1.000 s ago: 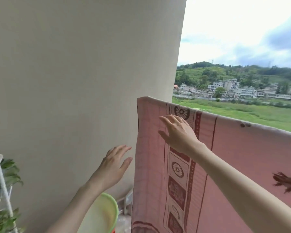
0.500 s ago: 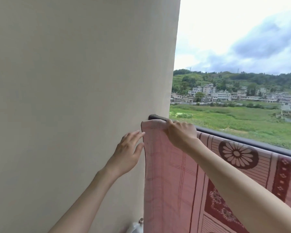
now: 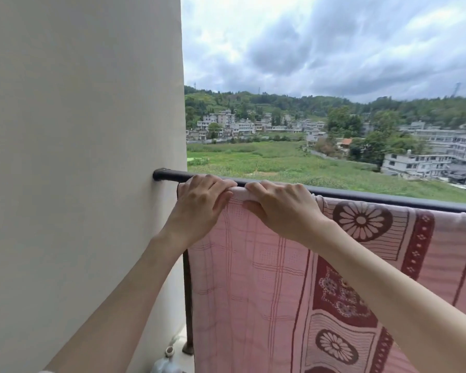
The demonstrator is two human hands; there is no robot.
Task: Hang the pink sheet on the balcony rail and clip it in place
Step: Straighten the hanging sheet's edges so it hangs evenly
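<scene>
The sheet is already hanging over the rail, filling the lower right of the frame. The left hand and right hand are curling their fingers over its top edge. No clip is showing; clipping seems left. The sheet's far side is hidden.

dark balcony rail fixed to wall, pink sheet draped over it

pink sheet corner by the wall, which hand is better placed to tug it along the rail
Left. The left hand grips the pink sheet at its wall-side corner on the rail; the right hand sits further in.
</scene>
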